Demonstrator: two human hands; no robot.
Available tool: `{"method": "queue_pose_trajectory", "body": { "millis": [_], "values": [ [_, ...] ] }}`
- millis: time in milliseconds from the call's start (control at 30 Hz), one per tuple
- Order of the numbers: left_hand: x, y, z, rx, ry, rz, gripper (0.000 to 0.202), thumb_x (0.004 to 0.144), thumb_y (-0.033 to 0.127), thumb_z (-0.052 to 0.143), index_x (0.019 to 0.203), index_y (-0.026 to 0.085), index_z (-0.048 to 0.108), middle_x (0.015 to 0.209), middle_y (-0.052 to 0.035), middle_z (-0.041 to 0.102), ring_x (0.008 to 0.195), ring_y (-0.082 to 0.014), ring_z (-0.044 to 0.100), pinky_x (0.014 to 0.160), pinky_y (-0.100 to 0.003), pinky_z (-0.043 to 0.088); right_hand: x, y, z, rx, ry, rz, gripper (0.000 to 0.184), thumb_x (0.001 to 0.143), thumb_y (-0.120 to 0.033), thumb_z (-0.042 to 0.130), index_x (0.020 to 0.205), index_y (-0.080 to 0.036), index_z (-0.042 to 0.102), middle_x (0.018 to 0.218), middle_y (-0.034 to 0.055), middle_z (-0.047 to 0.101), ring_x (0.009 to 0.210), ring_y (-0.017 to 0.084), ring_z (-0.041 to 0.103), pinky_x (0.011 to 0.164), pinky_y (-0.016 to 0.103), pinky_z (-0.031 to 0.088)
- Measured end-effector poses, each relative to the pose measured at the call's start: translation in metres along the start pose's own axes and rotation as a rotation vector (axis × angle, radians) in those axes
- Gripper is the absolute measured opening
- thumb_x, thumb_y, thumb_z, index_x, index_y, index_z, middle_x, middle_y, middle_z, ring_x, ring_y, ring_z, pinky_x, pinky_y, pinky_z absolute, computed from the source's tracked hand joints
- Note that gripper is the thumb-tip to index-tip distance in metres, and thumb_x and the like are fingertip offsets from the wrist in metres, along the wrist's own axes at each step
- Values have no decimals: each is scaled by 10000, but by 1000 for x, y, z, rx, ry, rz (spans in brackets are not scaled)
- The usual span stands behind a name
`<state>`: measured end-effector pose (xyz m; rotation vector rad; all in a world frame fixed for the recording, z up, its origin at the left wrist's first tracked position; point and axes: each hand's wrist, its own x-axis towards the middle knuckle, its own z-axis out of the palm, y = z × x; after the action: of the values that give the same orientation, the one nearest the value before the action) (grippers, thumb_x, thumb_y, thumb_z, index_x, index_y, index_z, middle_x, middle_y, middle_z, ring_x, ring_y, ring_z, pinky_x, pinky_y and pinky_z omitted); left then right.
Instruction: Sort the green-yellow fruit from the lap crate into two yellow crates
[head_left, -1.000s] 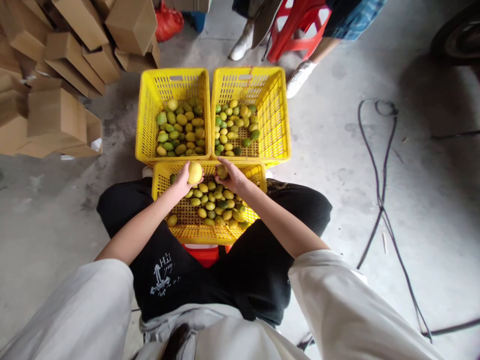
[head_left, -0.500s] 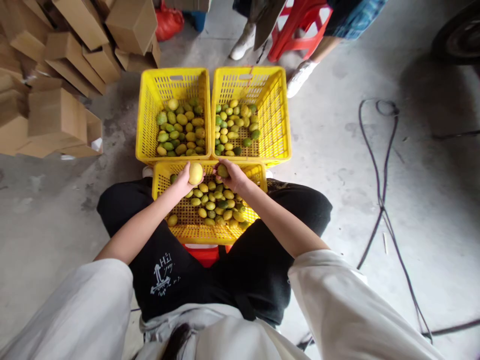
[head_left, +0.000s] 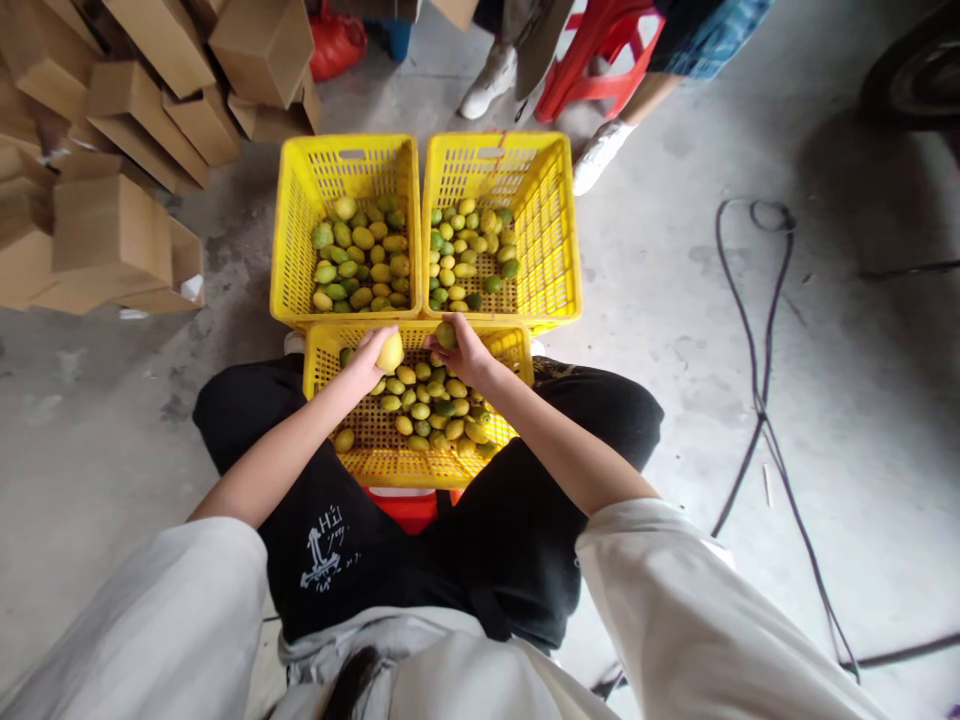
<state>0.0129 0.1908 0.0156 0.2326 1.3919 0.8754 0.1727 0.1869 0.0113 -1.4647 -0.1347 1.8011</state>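
My left hand (head_left: 370, 358) is closed round a pale yellow lemon (head_left: 390, 352), held above the near yellow crate (head_left: 360, 466). Beside it, my right hand (head_left: 463, 354) grips a smaller, greenish lemon (head_left: 445, 335) near that crate's far rim. Under both hands, yellow and green lemons (head_left: 421, 411) lie spread over the near crate's floor. Two more yellow crates stand just beyond. The far left crate (head_left: 278, 240) and the far right crate (head_left: 555, 230) each hold many lemons of mixed yellow and green.
Cardboard boxes (head_left: 112, 230) are piled at the far left, near a red bag (head_left: 337, 46). Another person's legs and white shoes (head_left: 602, 155) are by a red stool (head_left: 600, 65) beyond the crates. A black cable (head_left: 765, 380) lies looped on the floor at right.
The lemon in my left hand has turned and sits slightly differently in the fingers. My right hand has shifted up a little with its lemon.
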Motion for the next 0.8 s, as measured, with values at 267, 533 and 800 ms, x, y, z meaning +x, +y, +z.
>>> {"method": "queue_pose_trajectory", "body": {
  "millis": [267,533,800],
  "values": [
    [1,5,3,-70,-29,-123,187,1023,290,550,904,193,656,793,-15,664,737,-149,655,772,-289,589,6,2,0,57,34,51,212,1009,-301,479,815,-224,516,661,-17,515,546,121,454,481,219,360],
    [-1,7,3,-49,-57,-110,267,928,398,738,830,177,622,737,-8,648,632,-126,620,626,-250,530,1,5,0,25,32,0,171,867,-282,710,924,-232,557,834,-12,613,702,124,574,621,237,504],
    [5,-1,-2,-41,-19,0,88,903,224,724,854,186,662,770,14,647,683,-117,606,655,-235,523,13,9,-6,-68,40,-90,256,852,-435,730,881,-230,580,784,-12,622,736,149,559,620,260,409]
  ]
}}
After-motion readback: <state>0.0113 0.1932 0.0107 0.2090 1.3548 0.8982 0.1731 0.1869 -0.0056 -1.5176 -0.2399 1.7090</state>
